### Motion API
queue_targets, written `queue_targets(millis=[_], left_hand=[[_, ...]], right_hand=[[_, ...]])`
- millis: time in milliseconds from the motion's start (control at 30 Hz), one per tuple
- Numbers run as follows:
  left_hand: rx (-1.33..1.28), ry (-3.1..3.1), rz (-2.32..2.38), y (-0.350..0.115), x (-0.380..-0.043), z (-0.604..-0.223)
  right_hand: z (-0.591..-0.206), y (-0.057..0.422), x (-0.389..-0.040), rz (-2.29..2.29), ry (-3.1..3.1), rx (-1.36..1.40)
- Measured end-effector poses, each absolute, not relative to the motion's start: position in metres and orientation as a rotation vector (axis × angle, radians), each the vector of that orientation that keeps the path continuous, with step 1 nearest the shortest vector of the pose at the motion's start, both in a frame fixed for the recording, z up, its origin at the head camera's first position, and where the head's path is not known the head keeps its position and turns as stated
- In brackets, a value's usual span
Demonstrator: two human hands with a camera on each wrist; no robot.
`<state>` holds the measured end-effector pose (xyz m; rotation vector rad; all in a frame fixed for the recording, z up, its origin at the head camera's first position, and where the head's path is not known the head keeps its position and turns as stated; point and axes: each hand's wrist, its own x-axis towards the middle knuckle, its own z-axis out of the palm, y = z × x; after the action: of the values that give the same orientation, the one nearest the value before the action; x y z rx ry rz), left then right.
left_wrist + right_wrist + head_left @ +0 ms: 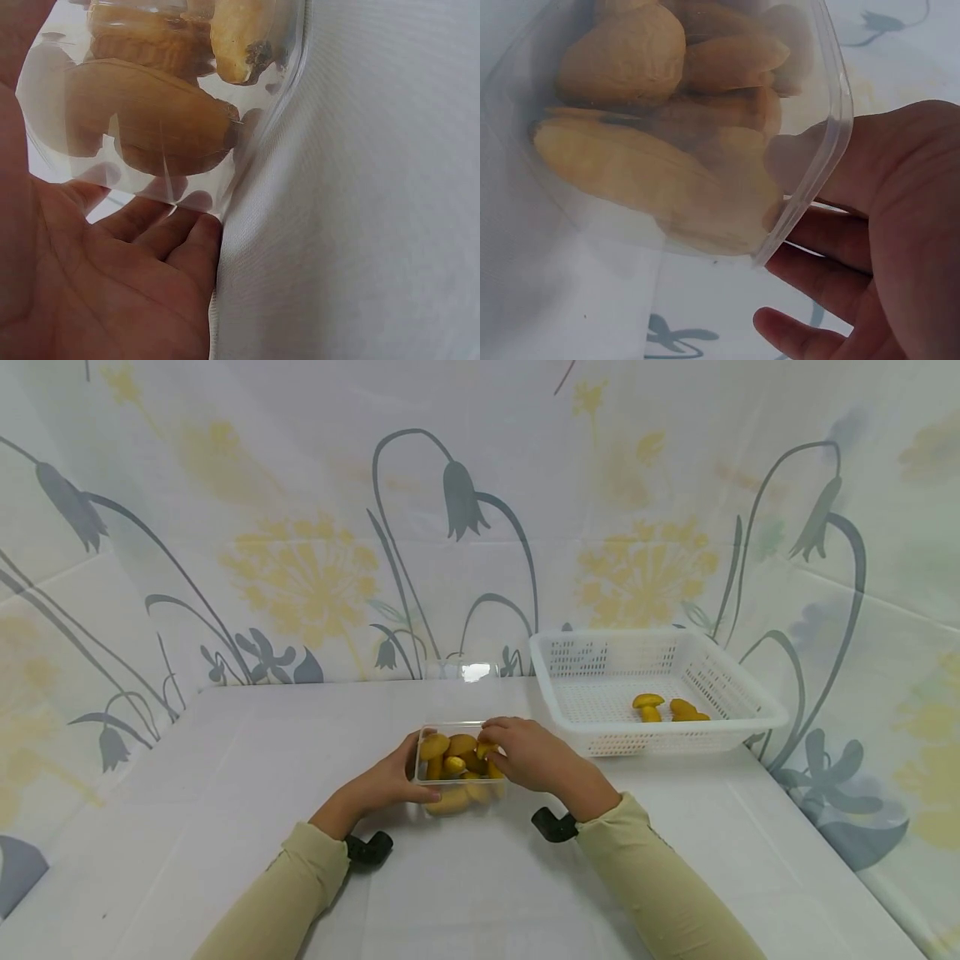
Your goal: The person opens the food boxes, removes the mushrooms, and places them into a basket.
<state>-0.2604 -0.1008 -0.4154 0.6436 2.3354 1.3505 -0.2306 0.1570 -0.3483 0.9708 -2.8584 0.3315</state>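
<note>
Left hand [386, 779]: fingers wrapped round the left end of the clear box [457, 782], seemingly to steady it; right hand [536, 756] pinches a mushroom [486, 749] inside the right end. Box is on the desk [465, 893], mid-width, nearer the far edge. Basket [675, 727], holding more mushrooms [648, 701], sits by the far right corner, probably for easy right-hand reach.
</note>
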Motion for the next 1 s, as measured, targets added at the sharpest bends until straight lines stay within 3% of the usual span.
queue_targets(millis=[500,1000], left_hand=[[0.655,2.330,1.358,-0.1009,-0.2601,-0.4172],[0.704,2.255,1.430,-0.1015,-0.2601,-0.4172]], right_hand=[[-0.3479,0.1526,-0.2274,0.378,-2.908,0.911],[-0.3461,0.1610,-0.2280,0.442,-2.694,1.093]])
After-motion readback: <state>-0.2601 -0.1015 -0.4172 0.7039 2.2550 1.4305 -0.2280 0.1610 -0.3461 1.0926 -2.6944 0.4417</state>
